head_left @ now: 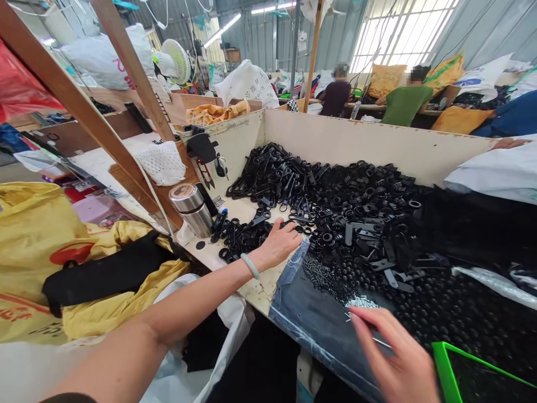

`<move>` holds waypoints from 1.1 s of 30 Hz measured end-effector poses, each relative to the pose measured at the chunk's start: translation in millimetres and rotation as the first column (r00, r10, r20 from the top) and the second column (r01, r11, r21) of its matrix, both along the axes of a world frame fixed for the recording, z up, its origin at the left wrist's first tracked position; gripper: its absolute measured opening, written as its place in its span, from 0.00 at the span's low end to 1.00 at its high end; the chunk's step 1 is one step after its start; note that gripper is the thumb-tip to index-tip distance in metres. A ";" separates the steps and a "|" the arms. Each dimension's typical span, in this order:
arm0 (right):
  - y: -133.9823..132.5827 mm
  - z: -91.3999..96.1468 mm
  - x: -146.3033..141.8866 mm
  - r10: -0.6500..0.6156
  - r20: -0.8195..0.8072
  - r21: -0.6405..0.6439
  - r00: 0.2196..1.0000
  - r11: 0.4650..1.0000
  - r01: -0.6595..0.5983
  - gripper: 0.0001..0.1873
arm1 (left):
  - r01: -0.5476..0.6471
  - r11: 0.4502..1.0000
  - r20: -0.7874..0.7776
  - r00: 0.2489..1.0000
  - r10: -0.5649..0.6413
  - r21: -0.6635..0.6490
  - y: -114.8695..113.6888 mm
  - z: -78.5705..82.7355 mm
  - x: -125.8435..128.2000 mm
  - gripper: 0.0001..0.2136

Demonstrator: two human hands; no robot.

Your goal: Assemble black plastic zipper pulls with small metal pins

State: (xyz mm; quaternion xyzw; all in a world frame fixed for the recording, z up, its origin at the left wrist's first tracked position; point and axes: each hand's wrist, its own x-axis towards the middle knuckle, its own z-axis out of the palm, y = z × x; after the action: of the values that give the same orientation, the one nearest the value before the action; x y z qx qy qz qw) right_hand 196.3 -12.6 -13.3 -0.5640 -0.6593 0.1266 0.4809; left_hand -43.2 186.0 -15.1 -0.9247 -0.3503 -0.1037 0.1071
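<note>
My left hand [279, 245], with a pale bangle [250, 265] at the wrist, reaches palm down to the edge of the black plastic parts. Its fingers curl down beside some black rings [307, 229]; whatever lies under the fingertips is hidden. Lower right, my right hand [396, 350] has its thumb and forefinger close to a small heap of silver screws [364, 303]. A thin metal rod [381, 342] shows between those fingers, its ends hidden by the hand. Small dark pieces [321, 274] lie on the black mat [302, 313] between the hands.
Black handle-like parts [277, 173] and rings fill the bin's back, with round black balls [444, 313] at right. A green-framed tray [447, 369] sits lower right. A steel flask [193, 210] and hanging snips [205, 174] are left. Two people sit at a far bench.
</note>
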 end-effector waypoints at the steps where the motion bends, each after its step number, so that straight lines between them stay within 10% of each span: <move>1: 12.6 -8.2 -5.5 0.040 0.119 -0.022 0.992 0.999 -0.038 0.14 | 0.024 1.000 0.002 1.000 -0.024 -0.007 -0.7 2.9 -1.3 0.11; 6: 53.4 -37.6 -30.1 0.027 0.523 -0.028 0.852 1.000 -0.014 0.17 | 0.156 0.988 0.085 0.984 -0.155 -0.017 -32.1 8.9 -7.6 0.10; 15: 65.0 -44.7 -46.6 -0.035 0.581 -0.048 0.813 0.996 0.078 0.15 | 0.221 0.972 0.236 0.952 -0.197 -0.079 -105.7 -17.8 -23.7 0.08; 28: 40.2 -43.3 -36.9 0.101 0.473 -0.076 0.875 0.994 -0.074 0.11 | 0.044 0.972 0.396 0.917 0.052 -0.231 -87.9 -18.5 -13.8 0.07; 33: 33.7 -49.8 -42.6 0.110 0.453 -0.054 0.885 0.994 -0.096 0.10 | 0.049 0.943 0.206 0.978 0.021 -0.330 -70.5 -2.0 -4.6 0.04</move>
State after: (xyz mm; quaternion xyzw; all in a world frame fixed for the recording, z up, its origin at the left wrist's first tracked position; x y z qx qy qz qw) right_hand 153.7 21.1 -63.0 -0.5492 -0.7806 0.0263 0.2972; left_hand -47.8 115.5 -17.1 -0.9161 -0.3655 -0.1391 -0.0885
